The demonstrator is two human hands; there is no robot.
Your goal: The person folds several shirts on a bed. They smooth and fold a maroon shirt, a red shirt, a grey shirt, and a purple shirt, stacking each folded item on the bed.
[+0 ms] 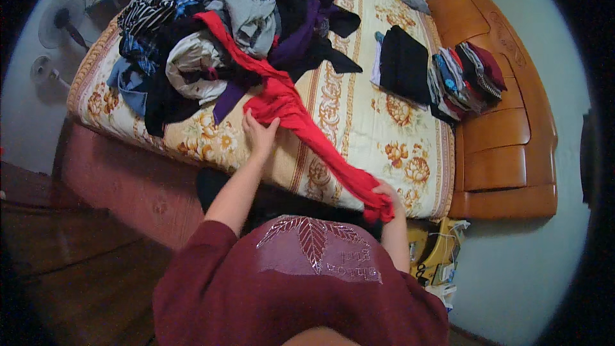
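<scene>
A long red garment [307,129] stretches diagonally across the bed, from a heap of mixed clothes [250,14] at the upper left down to the near edge. My left hand [261,130] is at its middle, thumb and fingers spread at the cloth's lower edge; whether it pinches the fabric is hard to tell. At the near end, my right hand [388,196] grips the bunched red cloth. White-grey crumpled cloth [197,69] and a purple piece [230,101] lie in the heap, left of the red garment.
Folded black clothes [406,65] and a row of folded garments [463,79] rest near the wooden headboard [499,139]. A floral bedspread [406,154] covers the bed. Fans [62,19] stand beyond its left side. A small yellow stand [432,250] with items is at the lower right.
</scene>
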